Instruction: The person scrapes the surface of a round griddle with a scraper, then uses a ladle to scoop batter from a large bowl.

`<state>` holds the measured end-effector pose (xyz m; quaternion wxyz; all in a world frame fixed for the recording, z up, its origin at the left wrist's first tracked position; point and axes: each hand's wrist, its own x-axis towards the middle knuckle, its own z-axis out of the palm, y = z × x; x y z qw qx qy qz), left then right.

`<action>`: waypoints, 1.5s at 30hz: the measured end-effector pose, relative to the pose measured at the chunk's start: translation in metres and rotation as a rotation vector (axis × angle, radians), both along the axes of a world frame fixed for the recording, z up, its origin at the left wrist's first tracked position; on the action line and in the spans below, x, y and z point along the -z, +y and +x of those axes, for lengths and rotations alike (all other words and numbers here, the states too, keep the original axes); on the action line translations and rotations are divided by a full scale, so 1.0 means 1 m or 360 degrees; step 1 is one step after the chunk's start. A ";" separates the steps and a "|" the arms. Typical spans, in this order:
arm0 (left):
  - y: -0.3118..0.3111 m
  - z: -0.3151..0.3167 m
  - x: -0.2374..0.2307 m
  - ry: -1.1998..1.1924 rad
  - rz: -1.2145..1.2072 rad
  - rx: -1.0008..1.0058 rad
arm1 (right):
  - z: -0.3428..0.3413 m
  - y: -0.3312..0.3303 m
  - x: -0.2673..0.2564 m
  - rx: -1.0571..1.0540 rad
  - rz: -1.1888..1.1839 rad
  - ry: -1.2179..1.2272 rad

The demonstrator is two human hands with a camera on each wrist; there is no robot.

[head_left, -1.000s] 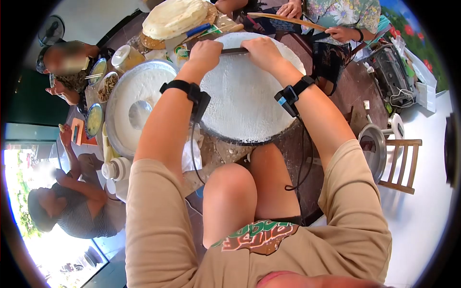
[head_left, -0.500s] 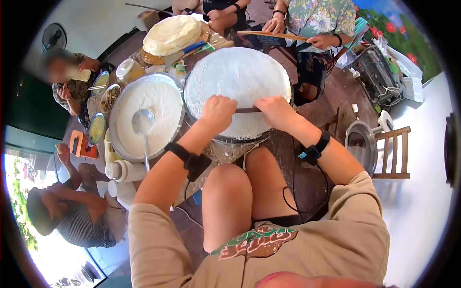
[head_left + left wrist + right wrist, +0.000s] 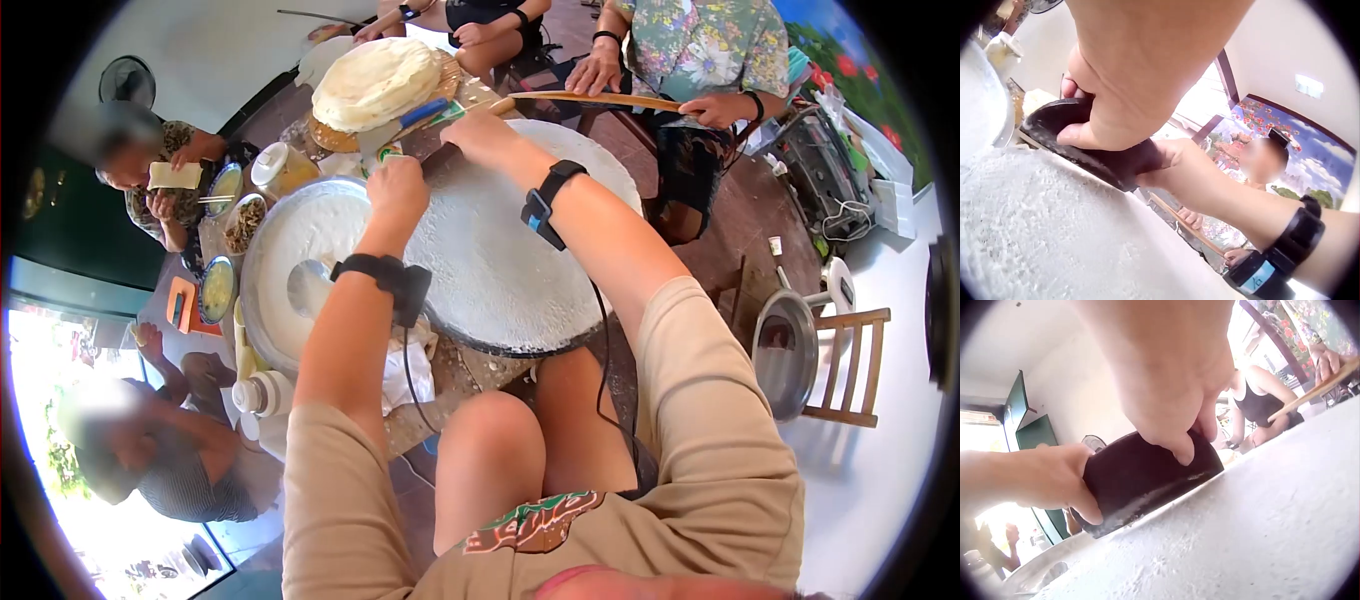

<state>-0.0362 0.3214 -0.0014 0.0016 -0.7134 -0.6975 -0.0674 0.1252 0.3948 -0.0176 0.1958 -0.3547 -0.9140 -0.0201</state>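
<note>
A dark curved scraper (image 3: 1147,478) is gripped at its two ends by both hands, its lower edge against a round griddle (image 3: 520,240) coated with white batter. In the head view the left hand (image 3: 398,190) holds the nearer end, at the griddle's left edge beside the batter bowl. The right hand (image 3: 487,138) pinches the farther end near the griddle's back left. Thumb and fingers of each hand lie on opposite faces of the scraper (image 3: 1085,137) in the wrist views. Rough, wet-looking batter shows on the surface.
Left of the griddle stands a large bowl (image 3: 262,330) of white batter with a ladle (image 3: 308,288). Behind are stacked flatbreads (image 3: 378,84) and a blue-handled tool (image 3: 424,112). White bottles (image 3: 262,393) stand at front left. A seated person holds a wooden stick (image 3: 600,98) behind.
Both hands moved the scraper from the far side toward the near side, then to the back left. It now stands slanted, with the right arm reaching across the griddle.
</note>
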 end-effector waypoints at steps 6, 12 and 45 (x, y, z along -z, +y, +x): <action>-0.008 0.000 0.009 0.0065 0.0108 0.0246 | 0.012 -0.016 -0.001 0.0004 0.0026 -0.0218; -0.046 0.011 0.014 0.0092 0.0281 0.0528 | 0.039 -0.072 -0.002 0.0026 0.0024 -0.0182; -0.368 -0.014 -0.085 -0.1651 -0.0592 0.0896 | 0.116 -0.162 -0.014 0.0595 -0.0139 0.0415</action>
